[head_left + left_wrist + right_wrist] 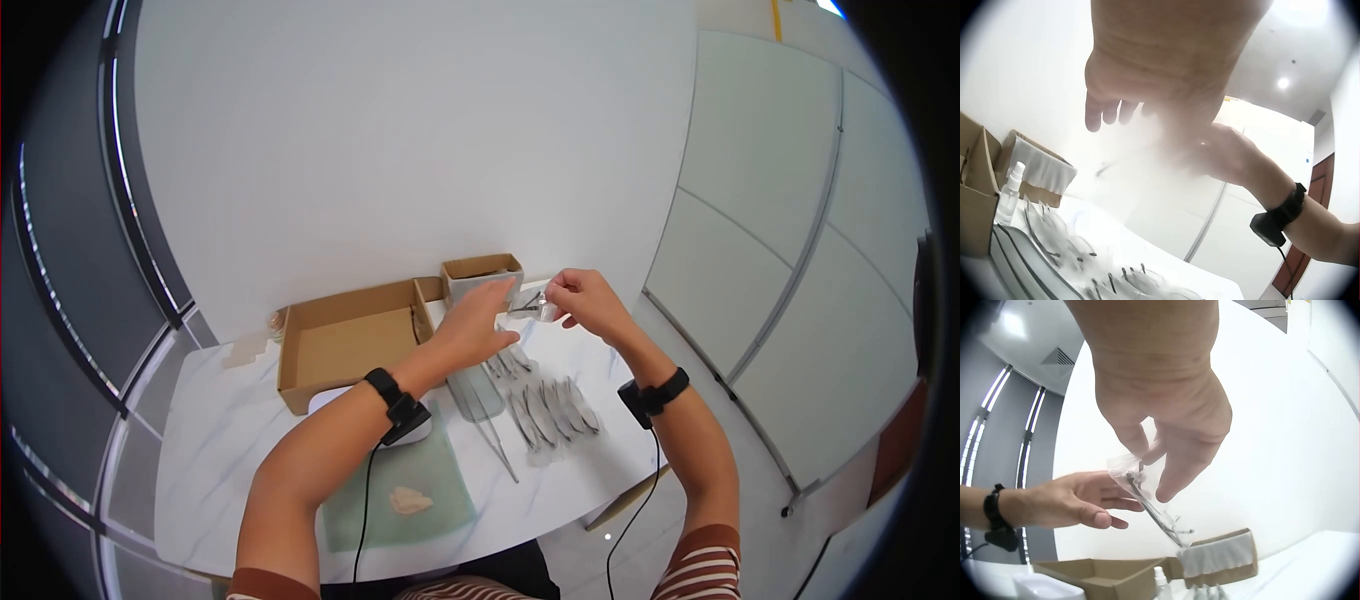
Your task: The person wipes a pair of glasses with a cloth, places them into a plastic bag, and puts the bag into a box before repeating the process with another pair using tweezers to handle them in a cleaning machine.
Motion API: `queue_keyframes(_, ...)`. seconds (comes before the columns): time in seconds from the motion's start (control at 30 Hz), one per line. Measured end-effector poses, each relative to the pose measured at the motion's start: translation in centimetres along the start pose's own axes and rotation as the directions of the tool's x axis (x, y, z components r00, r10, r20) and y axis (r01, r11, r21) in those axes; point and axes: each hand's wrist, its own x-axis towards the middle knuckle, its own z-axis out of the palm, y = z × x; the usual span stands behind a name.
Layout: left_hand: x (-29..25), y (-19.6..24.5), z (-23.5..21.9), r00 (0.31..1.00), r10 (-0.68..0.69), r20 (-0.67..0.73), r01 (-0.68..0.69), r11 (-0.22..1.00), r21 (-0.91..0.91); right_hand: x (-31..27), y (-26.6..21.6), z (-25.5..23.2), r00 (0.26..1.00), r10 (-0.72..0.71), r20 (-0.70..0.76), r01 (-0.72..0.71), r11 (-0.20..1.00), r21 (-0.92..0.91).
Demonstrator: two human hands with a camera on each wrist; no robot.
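My right hand (592,303) pinches the top of a clear plastic bag (1124,467). Inside it is a thin dark-metal piece (1159,515) that looks like folded eyeglasses, hanging at a slant. Beside the bag, my left hand (472,328) has its fingers spread and extended; in the right wrist view its fingertips overlap the bag's edge from behind. Below both hands, several similar bagged glasses (552,415) lie in a row on the table, and a second group (512,362) lies behind them.
A large open cardboard box (345,350) stands left, a smaller lined box (483,268) at the back. A spray bottle (1010,195) stands near them. A grey translucent tray (474,392), a thin metal rod (500,450) and a green mat (450,505) with a beige cloth (409,500) lie nearer.
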Motion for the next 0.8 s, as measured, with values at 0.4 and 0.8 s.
queue_keyframes(0.4, -18.9, -0.5, -8.5, 0.992, -0.119, 0.049, 0.128, 0.905, -0.406, -5.9, -6.0, 14.4, 0.828, -0.157, 0.539, 0.075, 0.982, 0.171)
queue_keyframes(0.8, -27.8, -3.9, -9.0, 0.864, -0.488, 0.125, 0.497, 0.786, -0.366, -7.3, -1.4, 23.8, 0.713, -0.037, 0.7, -0.103, 0.982, 0.156)
